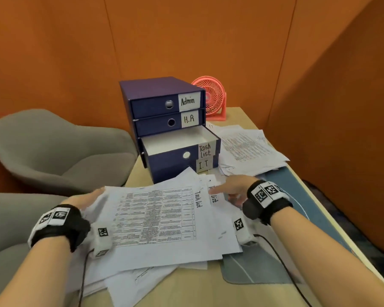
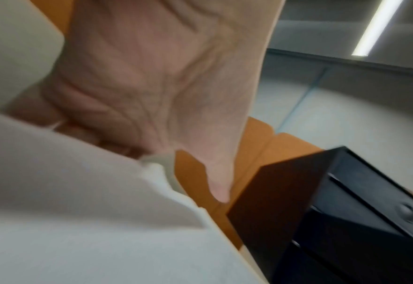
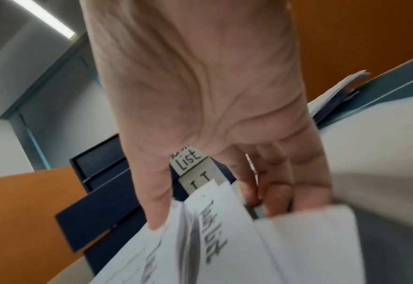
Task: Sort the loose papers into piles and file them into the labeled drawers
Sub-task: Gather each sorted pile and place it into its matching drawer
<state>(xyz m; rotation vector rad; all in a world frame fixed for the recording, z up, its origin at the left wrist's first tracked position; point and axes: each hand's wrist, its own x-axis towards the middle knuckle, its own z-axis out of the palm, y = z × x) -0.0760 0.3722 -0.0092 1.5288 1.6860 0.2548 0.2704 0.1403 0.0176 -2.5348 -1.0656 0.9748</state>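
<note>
While the desk (image 1: pixel 235 114) carries the drawer unit (image 1: pixel 155 94) with its Task List drawer (image 1: pixel 175 149) pulled out, I see the paper stack (image 1: pixel 164 218) just before it, my left hand (image 1: pixel 87 199) gripping its left edge and my right hand (image 1: pixel 233 187) pinching the right.

We see even, soft indoor light in the head view, with wide-angle bending at the edges. Both wrist views are motion-blurred; a bright ceiling strip light (image 2: pixel 377 28) glares overhead, and the drawer unit (image 2: pixel 346 221) looks nearly black in shadow.
</note>
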